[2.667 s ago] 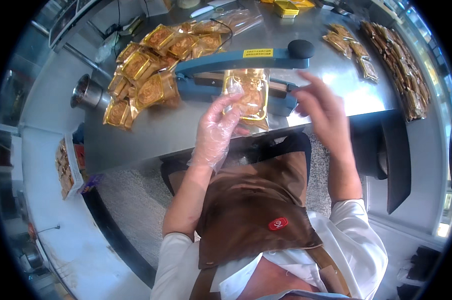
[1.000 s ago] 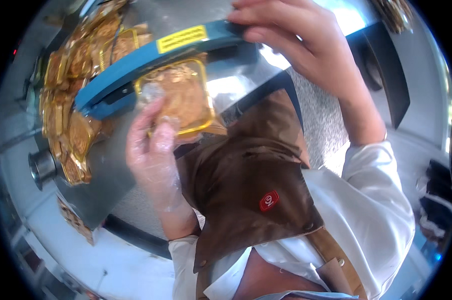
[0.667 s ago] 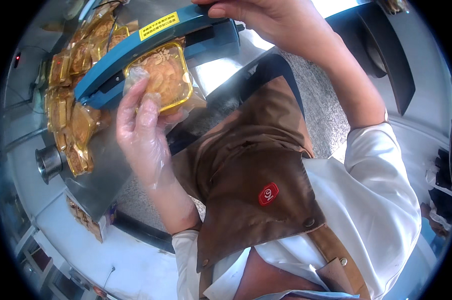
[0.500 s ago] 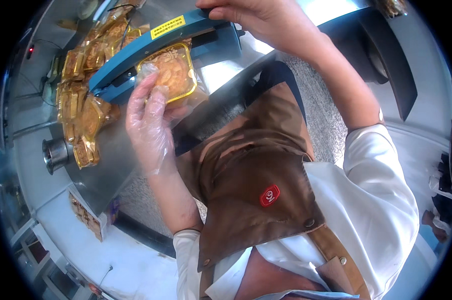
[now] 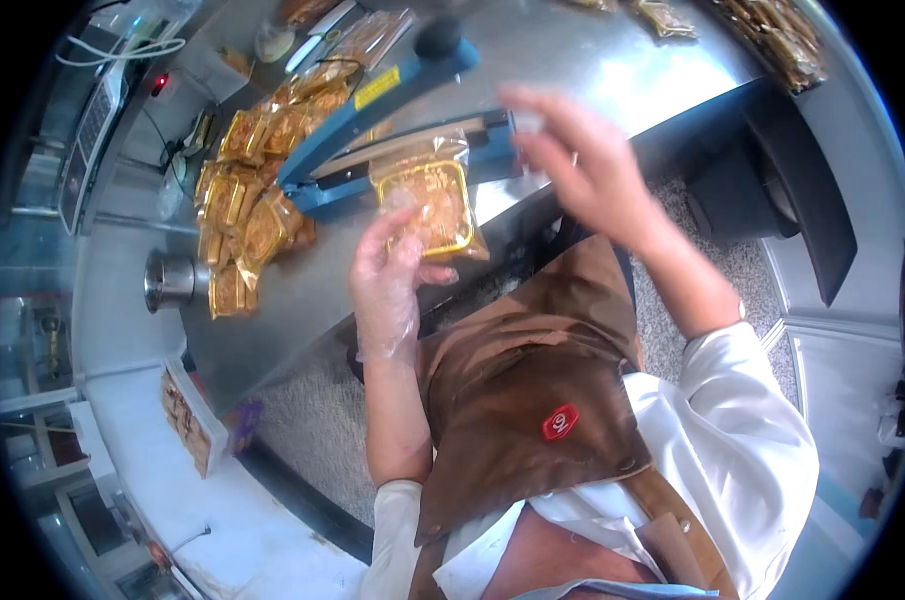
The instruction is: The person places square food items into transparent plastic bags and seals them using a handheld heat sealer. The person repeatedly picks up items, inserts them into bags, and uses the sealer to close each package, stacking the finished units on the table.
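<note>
My left hand point(image 5: 392, 300), in a clear plastic glove, pinches a bagged round pastry point(image 5: 434, 205) in a yellow-rimmed tray. The top of its clear bag reaches to the bed of a blue bag sealer point(image 5: 377, 110), whose arm is raised and ends in a black knob. My right hand point(image 5: 582, 160) is bare and blurred by motion, beside the right end of the sealer. Its fingers look apart, and nothing can be made out in them. A pile of bagged pastries point(image 5: 247, 215) lies left of the sealer.
A metal cup point(image 5: 169, 280) stands at the metal table's left edge. A white-handled tool point(image 5: 320, 35) lies behind the pile. More packets point(image 5: 772, 40) lie at the far right, above a black chair-like object point(image 5: 802, 190). A box of brown items point(image 5: 190, 415) sits at lower left.
My right hand has let go of the sealer's arm and dropped lower; the arm has swung up. My left hand has drawn the bagged pastry toward me, off the sealer. The whole view has shifted.
</note>
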A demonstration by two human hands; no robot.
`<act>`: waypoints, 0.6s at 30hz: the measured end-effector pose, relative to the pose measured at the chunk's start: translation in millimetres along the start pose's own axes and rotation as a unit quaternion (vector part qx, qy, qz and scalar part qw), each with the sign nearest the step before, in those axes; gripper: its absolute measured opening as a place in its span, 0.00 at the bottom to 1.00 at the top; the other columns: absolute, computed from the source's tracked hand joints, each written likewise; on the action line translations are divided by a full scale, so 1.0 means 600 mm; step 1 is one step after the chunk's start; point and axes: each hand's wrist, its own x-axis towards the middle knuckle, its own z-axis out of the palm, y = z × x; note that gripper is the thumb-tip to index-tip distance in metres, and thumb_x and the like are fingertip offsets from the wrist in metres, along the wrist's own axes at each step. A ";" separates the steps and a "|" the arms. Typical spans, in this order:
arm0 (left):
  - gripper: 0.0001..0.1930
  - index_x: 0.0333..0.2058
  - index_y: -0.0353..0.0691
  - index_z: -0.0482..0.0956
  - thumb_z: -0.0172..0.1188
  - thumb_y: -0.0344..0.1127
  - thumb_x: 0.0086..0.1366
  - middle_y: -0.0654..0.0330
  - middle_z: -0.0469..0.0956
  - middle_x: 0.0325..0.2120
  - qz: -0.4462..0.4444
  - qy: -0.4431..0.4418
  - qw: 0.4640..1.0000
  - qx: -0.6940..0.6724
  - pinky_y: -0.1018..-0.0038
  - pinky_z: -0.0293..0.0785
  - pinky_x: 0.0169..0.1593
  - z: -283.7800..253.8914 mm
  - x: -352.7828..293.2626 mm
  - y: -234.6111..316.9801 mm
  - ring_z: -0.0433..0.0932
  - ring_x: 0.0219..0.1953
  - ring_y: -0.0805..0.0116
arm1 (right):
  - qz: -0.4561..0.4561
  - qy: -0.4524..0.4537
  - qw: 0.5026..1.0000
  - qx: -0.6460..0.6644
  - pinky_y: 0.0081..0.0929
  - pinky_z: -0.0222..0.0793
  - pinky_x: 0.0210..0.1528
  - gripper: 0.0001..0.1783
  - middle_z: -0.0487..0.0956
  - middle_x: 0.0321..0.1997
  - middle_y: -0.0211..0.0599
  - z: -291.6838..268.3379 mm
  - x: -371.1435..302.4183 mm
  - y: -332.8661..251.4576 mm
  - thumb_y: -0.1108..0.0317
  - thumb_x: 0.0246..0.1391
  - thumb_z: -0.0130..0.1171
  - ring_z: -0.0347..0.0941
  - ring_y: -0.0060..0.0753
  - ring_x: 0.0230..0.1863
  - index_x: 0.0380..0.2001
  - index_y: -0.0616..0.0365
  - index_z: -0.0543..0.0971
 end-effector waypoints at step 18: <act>0.30 0.70 0.36 0.63 0.61 0.31 0.73 0.44 0.67 0.67 -0.069 -0.188 0.977 0.079 0.72 0.85 0.44 0.147 -0.018 -0.045 0.83 0.51 0.62 | 0.416 0.113 0.883 0.186 0.17 0.75 0.22 0.18 0.82 0.27 0.36 -0.193 -0.066 0.203 0.61 0.65 0.62 0.77 0.23 0.20 0.44 0.70 0.79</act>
